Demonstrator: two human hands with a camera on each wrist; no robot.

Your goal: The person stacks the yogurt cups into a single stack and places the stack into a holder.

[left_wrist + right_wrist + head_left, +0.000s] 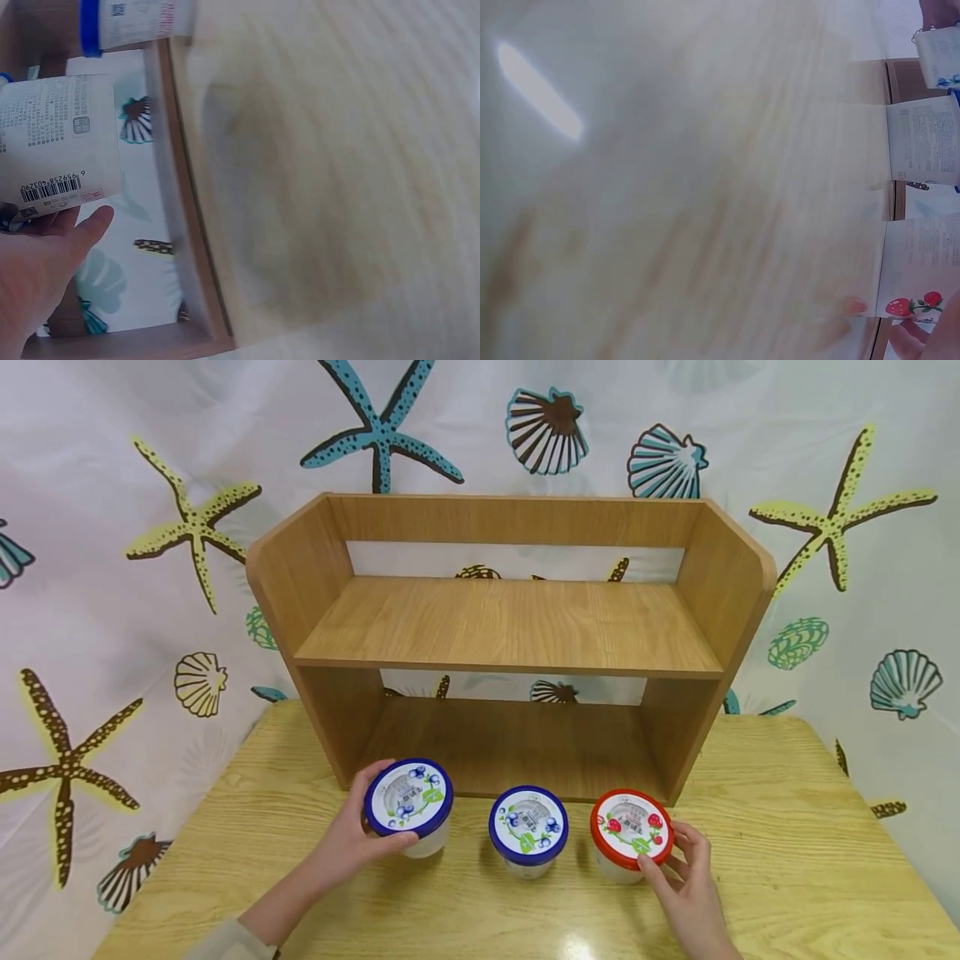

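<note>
My left hand (358,835) grips a round tub with a blue-rimmed lid (408,799), blueberries printed on top. It is raised off the table and tilted; its printed side with a barcode (56,142) faces the left wrist camera. A second blue-lidded tub (528,827) stands on the table in the middle, apart from both hands. At the right, my right hand (693,893) holds a red-lidded tub with strawberries (632,831), thumb on the near rim and fingers round the far right side. Its strawberry-printed wall (919,266) shows in the right wrist view.
Behind the tubs stands a two-tier wooden shelf (510,622), its lower board (517,739) just beyond them. The wooden table (787,827) extends to both sides. A white cloth with starfish and shells (480,427) hangs behind.
</note>
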